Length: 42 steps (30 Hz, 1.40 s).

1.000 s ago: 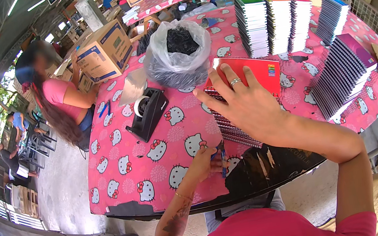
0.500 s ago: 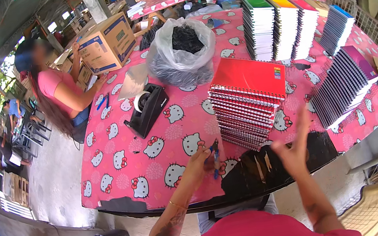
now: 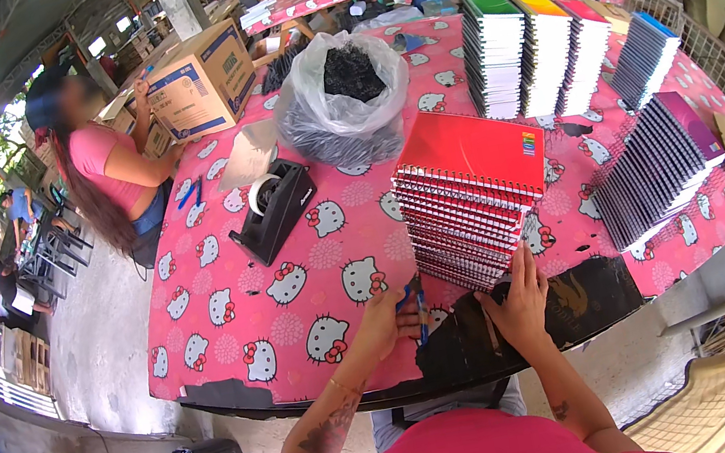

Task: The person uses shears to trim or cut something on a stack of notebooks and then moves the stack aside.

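Observation:
In front of me rises a tall stack of red spiral notebooks (image 3: 472,155), their black wire bindings facing me. My left hand (image 3: 388,317) is closed around what look like small blue-handled pliers (image 3: 419,302), beside the stack's lower left edge. My right hand (image 3: 519,298) holds nothing; its fingers are stretched upward along the lower right of the stack, and seem to touch it there. The stack leans slightly and hides its own back.
A black tape dispenser (image 3: 278,212) and a bag of black wire coils (image 3: 335,125) stand left of the stack. Green (image 3: 498,57), yellow (image 3: 544,54), red, blue and purple notebook stacks (image 3: 658,169) fill the right side. A person (image 3: 107,155) handles a cardboard box (image 3: 203,82) at left.
My right hand has come in from the right to the lower right of the red stack. My left hand stays beside the stack with the pliers.

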Each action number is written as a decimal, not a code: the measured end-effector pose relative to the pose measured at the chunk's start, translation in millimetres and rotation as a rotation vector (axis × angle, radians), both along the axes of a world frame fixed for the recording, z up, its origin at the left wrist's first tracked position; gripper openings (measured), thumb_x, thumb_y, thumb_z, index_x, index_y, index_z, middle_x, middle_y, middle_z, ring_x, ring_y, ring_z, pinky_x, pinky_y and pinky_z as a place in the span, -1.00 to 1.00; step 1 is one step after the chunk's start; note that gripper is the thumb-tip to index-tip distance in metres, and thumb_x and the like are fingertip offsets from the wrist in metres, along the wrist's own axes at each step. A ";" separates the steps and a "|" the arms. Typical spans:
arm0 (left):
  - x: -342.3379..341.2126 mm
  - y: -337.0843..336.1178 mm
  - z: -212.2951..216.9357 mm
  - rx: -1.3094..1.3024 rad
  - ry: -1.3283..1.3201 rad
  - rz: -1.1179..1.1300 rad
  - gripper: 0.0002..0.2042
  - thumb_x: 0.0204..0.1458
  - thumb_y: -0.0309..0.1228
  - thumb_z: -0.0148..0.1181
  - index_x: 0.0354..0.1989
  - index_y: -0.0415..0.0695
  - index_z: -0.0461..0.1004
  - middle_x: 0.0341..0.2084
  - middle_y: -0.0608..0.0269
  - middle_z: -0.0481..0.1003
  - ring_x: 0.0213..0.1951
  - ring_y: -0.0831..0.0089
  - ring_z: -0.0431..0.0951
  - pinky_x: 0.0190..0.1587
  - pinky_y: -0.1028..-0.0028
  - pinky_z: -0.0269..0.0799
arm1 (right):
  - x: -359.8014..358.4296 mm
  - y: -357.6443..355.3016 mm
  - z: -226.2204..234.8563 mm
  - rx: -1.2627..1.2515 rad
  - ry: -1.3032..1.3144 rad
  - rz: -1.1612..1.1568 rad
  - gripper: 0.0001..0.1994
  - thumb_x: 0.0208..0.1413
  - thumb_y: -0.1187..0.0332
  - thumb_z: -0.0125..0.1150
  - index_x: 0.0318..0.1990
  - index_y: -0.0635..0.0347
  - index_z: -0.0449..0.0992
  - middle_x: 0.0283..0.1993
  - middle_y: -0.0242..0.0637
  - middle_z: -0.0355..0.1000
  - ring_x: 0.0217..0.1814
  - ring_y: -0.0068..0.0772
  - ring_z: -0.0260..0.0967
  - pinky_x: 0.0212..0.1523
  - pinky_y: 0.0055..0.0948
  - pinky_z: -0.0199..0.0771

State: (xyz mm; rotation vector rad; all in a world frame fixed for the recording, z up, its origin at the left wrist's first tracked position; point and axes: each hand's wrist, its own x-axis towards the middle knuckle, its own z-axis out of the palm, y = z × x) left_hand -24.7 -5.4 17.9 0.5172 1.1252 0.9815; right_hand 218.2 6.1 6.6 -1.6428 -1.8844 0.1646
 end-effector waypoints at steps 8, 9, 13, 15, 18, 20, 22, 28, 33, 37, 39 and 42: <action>-3.7 7.6 -5.3 0.088 0.163 -0.074 -0.76 0.20 -0.32 -0.11 -0.24 -0.29 0.35 -0.45 0.04 0.49 -0.41 0.21 0.60 -0.41 0.33 0.52 | -0.2 0.1 -1.0 0.045 -0.040 0.010 0.00 -0.12 0.05 0.39 0.39 0.24 -0.10 0.33 0.19 0.02 0.33 0.16 0.10 0.17 0.24 0.08; -7.2 12.5 2.6 0.100 0.319 -0.161 -0.77 0.18 -0.34 -0.09 -0.25 -0.30 0.36 -0.45 0.04 0.48 -0.41 0.18 0.59 -0.40 0.29 0.52 | 0.8 0.2 -1.5 0.044 -0.043 0.007 0.01 -0.13 0.04 0.39 0.39 0.24 -0.10 0.33 0.19 0.02 0.33 0.16 0.11 0.16 0.23 0.09; 13.0 6.2 10.1 0.681 1.559 -0.350 -0.79 0.13 -0.35 -0.03 -0.31 -0.29 0.39 -0.49 0.00 0.47 -0.42 0.11 0.57 -0.40 0.23 0.50 | 1.0 0.1 -1.3 0.024 -0.017 0.015 0.00 -0.16 0.07 0.42 0.36 0.26 -0.06 0.33 0.16 0.03 0.33 0.13 0.08 0.19 0.19 0.06; 29.6 -1.7 10.8 0.790 1.764 -0.285 -0.79 0.11 -0.34 -0.01 -0.32 -0.26 0.41 -0.50 -0.03 0.47 -0.40 0.08 0.57 -0.38 0.21 0.50 | 1.8 -0.8 4.1 -0.022 0.028 0.023 -0.03 -0.19 0.08 0.44 0.32 0.31 0.00 0.35 0.14 0.02 0.38 0.12 0.01 0.26 0.13 -0.01; 28.6 -0.9 10.7 0.794 1.754 -0.274 -0.79 0.11 -0.34 -0.01 -0.32 -0.26 0.43 -0.50 -0.05 0.48 -0.45 0.10 0.56 -0.41 0.22 0.49 | 11.8 0.4 10.4 -0.002 0.109 0.067 -0.01 -0.22 0.17 0.49 0.34 0.28 -0.01 0.31 0.11 0.07 0.33 0.09 0.09 0.25 0.05 0.08; 18.1 11.6 14.7 0.628 1.449 -0.338 -0.78 0.12 -0.35 -0.04 -0.31 -0.28 0.43 -0.51 -0.02 0.49 -0.53 0.18 0.53 -0.47 0.28 0.46 | 26.2 6.5 9.7 -0.039 0.270 0.133 -0.01 -0.25 0.26 0.50 0.34 0.26 -0.01 0.29 0.09 0.09 0.29 0.07 0.15 0.23 -0.03 0.16; -4.7 26.0 22.8 0.345 0.951 -0.416 -0.76 0.13 -0.35 -0.06 -0.29 -0.30 0.42 -0.53 0.03 0.49 -0.61 0.30 0.50 -0.55 0.36 0.43 | 36.4 11.3 9.3 -0.028 0.334 0.182 -0.01 -0.28 0.38 0.51 0.35 0.24 0.01 0.29 0.08 0.09 0.23 0.03 0.23 0.20 -0.18 0.28; -14.8 26.0 -1.7 0.185 0.573 -0.239 -0.75 0.17 -0.31 -0.07 -0.32 -0.29 0.40 -0.67 0.29 0.40 -0.62 0.52 0.47 -0.64 0.55 0.28 | 38.0 7.2 7.9 -0.063 0.269 0.205 0.01 -0.28 0.32 0.51 0.36 0.16 -0.03 0.31 0.01 0.07 0.34 0.06 0.05 0.24 -0.05 0.09; -16.6 26.2 -2.6 0.191 0.584 -0.266 -0.74 0.17 -0.32 -0.07 -0.32 -0.30 0.40 -0.63 0.22 0.44 -0.64 0.50 0.47 -0.63 0.53 0.30 | 38.5 5.5 5.9 -0.070 0.249 0.196 0.02 -0.27 0.31 0.51 0.37 0.16 -0.04 0.30 0.00 0.08 0.33 0.04 0.06 0.23 -0.03 0.08; -6.5 21.9 16.6 0.340 0.924 -0.327 -0.74 0.14 -0.34 -0.06 -0.31 -0.34 0.41 -0.62 0.08 0.48 -0.64 0.31 0.49 -0.55 0.36 0.40 | 40.8 6.0 2.8 -0.087 0.259 0.197 0.03 -0.25 0.28 0.50 0.39 0.15 -0.07 0.30 0.01 0.09 0.33 0.05 0.06 0.23 -0.03 0.08; 2.3 13.5 4.0 0.650 1.318 -0.262 -0.74 0.12 -0.36 -0.06 -0.33 -0.35 0.43 -0.59 -0.03 0.49 -0.55 0.14 0.53 -0.45 0.25 0.43 | 38.5 3.7 10.8 -0.124 0.287 0.208 -0.05 -0.20 0.31 0.45 0.36 0.17 -0.02 0.31 0.01 0.08 0.35 0.03 0.04 0.25 -0.05 0.06; 30.7 -0.6 7.9 0.822 1.634 -0.184 -0.75 0.09 -0.38 -0.04 -0.33 -0.35 0.46 -0.54 -0.16 0.49 -0.41 -0.04 0.53 -0.31 0.12 0.44 | 49.6 12.1 -6.1 -0.010 0.450 0.252 -0.19 -0.14 0.42 0.35 0.32 0.17 0.06 0.30 -0.07 0.11 0.37 -0.07 0.04 0.25 -0.08 0.07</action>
